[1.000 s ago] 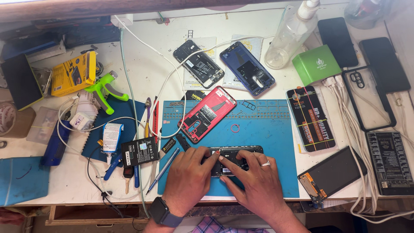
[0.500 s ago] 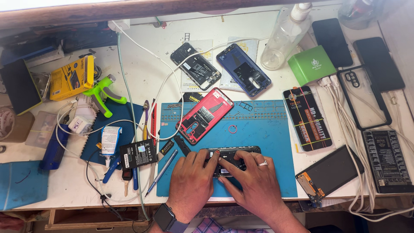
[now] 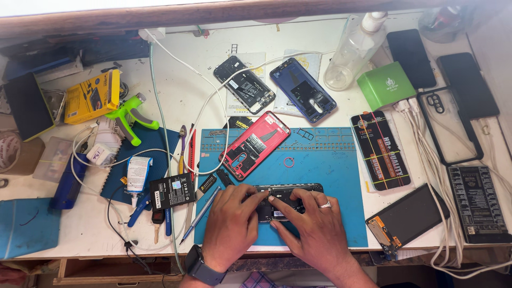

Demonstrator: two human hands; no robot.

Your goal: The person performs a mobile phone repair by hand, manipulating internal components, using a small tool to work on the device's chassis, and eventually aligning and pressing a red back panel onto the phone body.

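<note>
You are in the middle of working on the opened phone [image 3: 285, 200] that lies flat on the blue mat [image 3: 325, 160], near the front edge of the tabletop [image 3: 186, 96]. It looks like a fitting or pressing step on the phone's exposed insides. Your left hand [image 3: 232, 226] lies over the phone's left end, fingers curled down and the forefinger stretched toward the middle; its grip is not closed round anything, only pressing. Your right hand [image 3: 314, 229], a ring on one finger, comes in from the lower right with fingertips meeting the left forefinger at the phone's centre, likewise pressing rather than grasping. Any part under the fingertips is too small to tell. A next move would call for fine, steady fingertip pressure, with the red back cover [image 3: 255, 145] just above, touching nothing.
</note>
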